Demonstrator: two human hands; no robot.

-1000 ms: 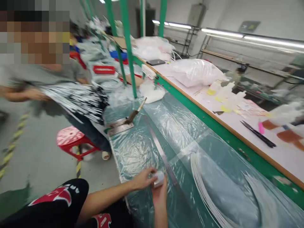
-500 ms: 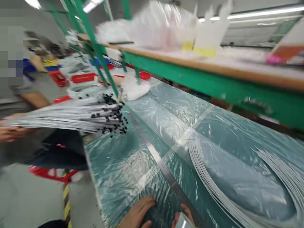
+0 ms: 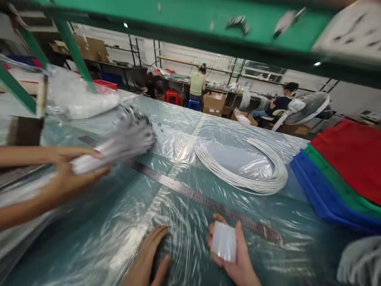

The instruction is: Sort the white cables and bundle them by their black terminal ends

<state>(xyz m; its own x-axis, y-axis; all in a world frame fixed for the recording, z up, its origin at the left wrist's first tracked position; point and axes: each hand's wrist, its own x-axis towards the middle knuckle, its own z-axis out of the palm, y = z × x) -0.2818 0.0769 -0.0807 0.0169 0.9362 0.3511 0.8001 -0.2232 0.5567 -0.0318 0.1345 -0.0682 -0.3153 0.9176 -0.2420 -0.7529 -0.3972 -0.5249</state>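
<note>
Right hand point(image 3: 235, 262) gripping glossy tape roll point(image 3: 224, 240), just below steel ruler point(image 3: 205, 200). Left hand point(image 3: 149, 258) flat, fingers spread, on crinkled plastic sheet point(image 3: 178, 131). Beyond ruler: coiled white cable point(image 3: 250, 180); co-worker's hands point(image 3: 68, 174) gripping blurred cable bundle point(image 3: 125, 141).

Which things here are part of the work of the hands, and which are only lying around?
In use:
tape roll in the right hand
plastic sheet under the left hand
steel ruler beside both

Lying about:
coil of white cable
coloured cloths
fan
</note>
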